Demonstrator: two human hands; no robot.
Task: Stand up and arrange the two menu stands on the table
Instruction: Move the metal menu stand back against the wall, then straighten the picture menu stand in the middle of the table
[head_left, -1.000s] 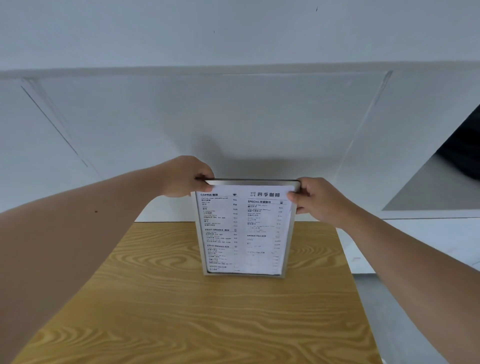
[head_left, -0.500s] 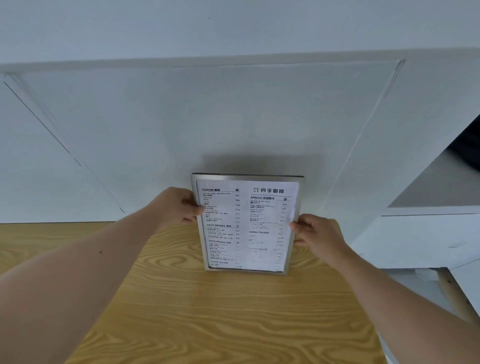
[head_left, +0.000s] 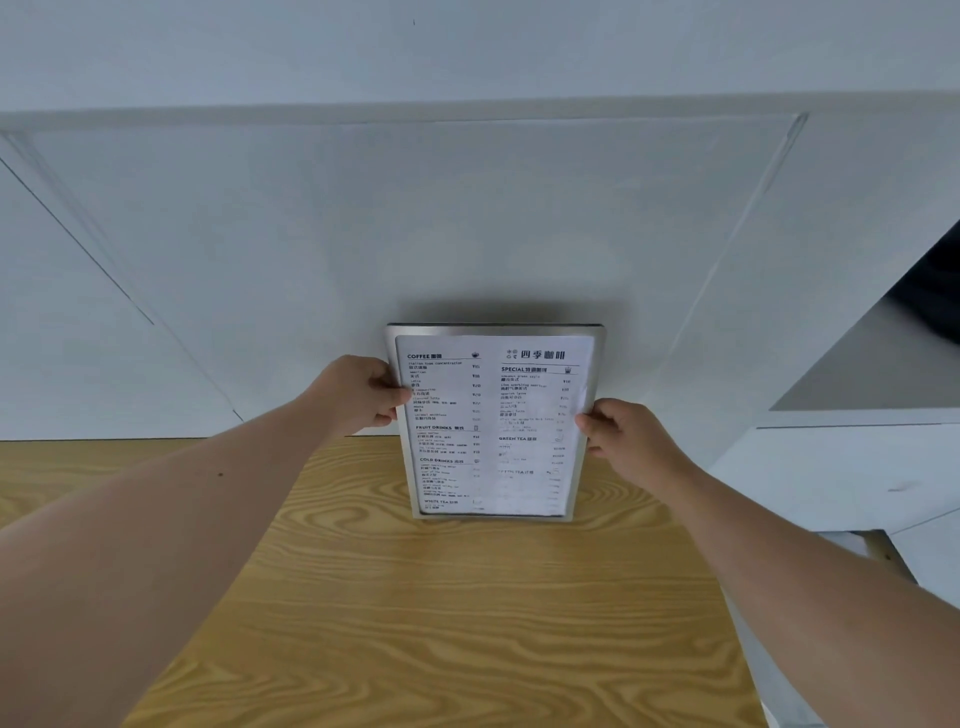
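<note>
A menu stand (head_left: 493, 421) with a silver frame and a white printed menu sheet stands upright at the far edge of the wooden table (head_left: 441, 613), its top close to the white wall. My left hand (head_left: 358, 395) grips its left edge a little above mid-height, thumb on the front. My right hand (head_left: 621, 434) grips the right edge at mid-height. Only one menu stand is in view; a second one is not visible.
A white wall panel (head_left: 415, 223) rises directly behind the table. To the right stands a white counter (head_left: 857, 467) with a grey recessed ledge. The table's right edge (head_left: 737, 623) drops to a grey floor.
Both hands slid down from the stand's top corners to its side edges. The stand now sits further back, near the wall, and more upright.
</note>
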